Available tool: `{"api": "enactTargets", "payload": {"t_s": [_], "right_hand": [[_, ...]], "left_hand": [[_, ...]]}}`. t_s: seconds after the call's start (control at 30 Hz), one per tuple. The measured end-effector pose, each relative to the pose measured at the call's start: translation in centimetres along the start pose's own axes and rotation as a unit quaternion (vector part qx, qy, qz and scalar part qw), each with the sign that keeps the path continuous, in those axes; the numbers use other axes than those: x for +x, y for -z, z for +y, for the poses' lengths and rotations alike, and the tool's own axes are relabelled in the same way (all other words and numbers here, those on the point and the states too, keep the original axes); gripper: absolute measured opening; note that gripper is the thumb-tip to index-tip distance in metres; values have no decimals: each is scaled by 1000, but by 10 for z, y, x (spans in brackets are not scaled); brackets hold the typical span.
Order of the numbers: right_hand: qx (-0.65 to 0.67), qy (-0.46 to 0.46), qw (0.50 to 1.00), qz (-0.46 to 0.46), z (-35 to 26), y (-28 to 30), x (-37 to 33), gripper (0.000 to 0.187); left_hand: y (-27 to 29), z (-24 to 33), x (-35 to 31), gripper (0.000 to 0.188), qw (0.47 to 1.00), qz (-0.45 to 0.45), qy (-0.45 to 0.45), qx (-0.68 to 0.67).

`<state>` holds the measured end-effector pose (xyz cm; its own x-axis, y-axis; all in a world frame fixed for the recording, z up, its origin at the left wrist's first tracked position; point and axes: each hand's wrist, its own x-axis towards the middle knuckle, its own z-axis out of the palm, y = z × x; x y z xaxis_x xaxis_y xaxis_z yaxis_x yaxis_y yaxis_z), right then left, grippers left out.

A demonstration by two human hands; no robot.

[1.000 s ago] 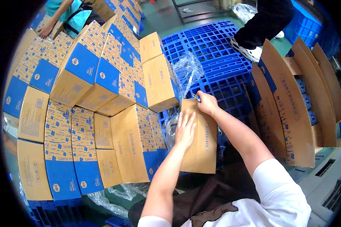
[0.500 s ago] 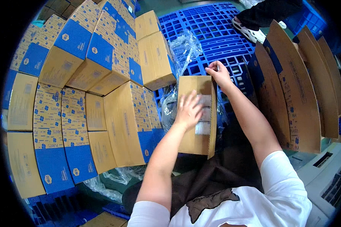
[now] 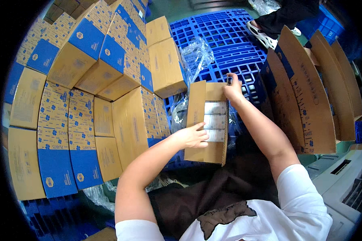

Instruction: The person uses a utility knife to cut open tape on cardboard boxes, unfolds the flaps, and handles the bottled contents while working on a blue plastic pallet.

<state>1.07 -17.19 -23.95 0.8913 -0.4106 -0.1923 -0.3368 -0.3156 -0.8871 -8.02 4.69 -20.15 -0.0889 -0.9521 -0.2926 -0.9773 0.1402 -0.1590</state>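
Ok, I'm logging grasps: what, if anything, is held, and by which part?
Right hand: a small dark object, held part hidden. Left hand: on the left carton flap; grip unclear.

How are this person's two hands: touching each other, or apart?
Apart. The head view shows a clear gap: left hand over the left side of the open carton, right hand by its far right corner.
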Motion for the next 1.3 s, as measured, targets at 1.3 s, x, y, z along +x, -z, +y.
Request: {"api": "enactTargets", "payload": {"t_s": [1.3], "right_hand": [[175, -302, 796, -495, 48, -8, -223, 22]], "left_hand": [[-21, -51, 5, 74, 991, 74, 107, -12]]}}
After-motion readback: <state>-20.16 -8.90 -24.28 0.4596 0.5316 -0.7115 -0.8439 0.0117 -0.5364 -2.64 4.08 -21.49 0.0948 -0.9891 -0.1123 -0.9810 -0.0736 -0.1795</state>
